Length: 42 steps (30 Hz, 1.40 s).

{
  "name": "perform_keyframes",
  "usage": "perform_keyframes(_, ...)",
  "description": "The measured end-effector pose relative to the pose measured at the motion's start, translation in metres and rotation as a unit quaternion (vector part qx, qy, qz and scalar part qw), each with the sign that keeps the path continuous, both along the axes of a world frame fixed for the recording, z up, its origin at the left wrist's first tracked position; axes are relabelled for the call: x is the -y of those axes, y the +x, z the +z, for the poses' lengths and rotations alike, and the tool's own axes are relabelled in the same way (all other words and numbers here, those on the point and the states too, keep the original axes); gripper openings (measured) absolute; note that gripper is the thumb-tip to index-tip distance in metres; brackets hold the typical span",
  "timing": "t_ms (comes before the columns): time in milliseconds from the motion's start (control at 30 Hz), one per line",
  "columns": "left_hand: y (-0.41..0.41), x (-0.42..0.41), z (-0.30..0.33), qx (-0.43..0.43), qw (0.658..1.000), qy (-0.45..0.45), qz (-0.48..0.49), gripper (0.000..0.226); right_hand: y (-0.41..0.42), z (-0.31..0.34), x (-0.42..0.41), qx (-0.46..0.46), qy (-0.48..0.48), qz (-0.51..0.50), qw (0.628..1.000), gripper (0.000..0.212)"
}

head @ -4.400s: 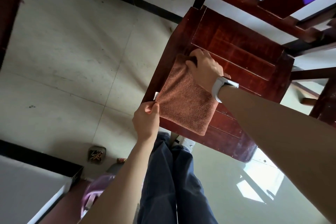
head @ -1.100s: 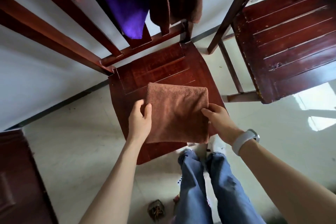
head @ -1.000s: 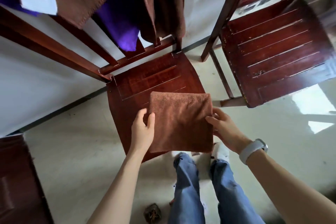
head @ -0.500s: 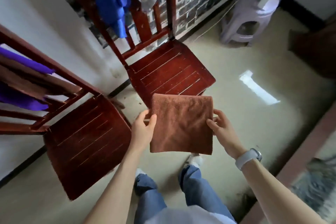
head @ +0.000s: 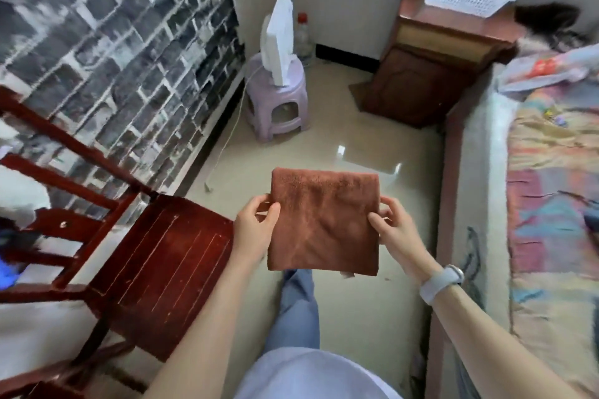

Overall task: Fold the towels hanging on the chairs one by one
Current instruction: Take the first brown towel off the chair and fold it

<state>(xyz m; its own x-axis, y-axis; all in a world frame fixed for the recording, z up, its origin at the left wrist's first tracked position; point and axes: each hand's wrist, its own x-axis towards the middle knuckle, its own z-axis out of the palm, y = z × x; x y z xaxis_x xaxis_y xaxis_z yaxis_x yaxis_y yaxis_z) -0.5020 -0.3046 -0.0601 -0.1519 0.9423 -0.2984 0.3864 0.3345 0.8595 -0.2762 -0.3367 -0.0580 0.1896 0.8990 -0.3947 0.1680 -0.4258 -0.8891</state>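
Beige tiled floor (head: 382, 317) below; left hand (head: 254, 230) and right hand (head: 397, 230) pinch folded brown terry towel (head: 324, 220). Keep edges level, layers squared.

There is a single view, worn on the person's head, looking forward and steeply down with a wide angle that bends the room's edges. It sits close above both forearms, so the left hand (head: 254, 230) and right hand (head: 393, 230) fill the centre. Beyond the hands lies the floor (head: 356, 139); a chair (head: 155, 266) is left of the left hand, a bed (head: 551, 204) right of the right hand.
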Motion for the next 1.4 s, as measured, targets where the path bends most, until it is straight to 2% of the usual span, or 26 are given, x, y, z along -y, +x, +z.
perform_keyframes(233,0.079,-0.158,0.012,0.029,0.998,-0.003,-0.057,0.018,0.069,0.014,-0.131,0.000,0.008,-0.090,0.996,0.025)
perform_keyframes(400,0.134,-0.267,0.029,0.019,0.994,0.007,-0.105,0.019,0.118,0.030,-0.216,0.001,0.012,-0.132,0.991,0.023)
perform_keyframes(700,0.281,-0.430,0.023,0.010,0.978,0.027,-0.206,0.023,0.245,0.018,-0.341,-0.021,0.013,-0.229,0.973,0.024)
perform_keyframes(1067,0.491,-0.622,0.026,0.040,0.987,-0.013,-0.154,0.023,0.457,0.016,-0.547,-0.039,0.002,-0.221,0.975,0.024)
perform_keyframes(1400,0.612,-0.787,0.002,0.037,0.989,-0.068,-0.122,0.031,0.567,0.005,-0.718,0.001,-0.018,-0.226,0.974,0.029)
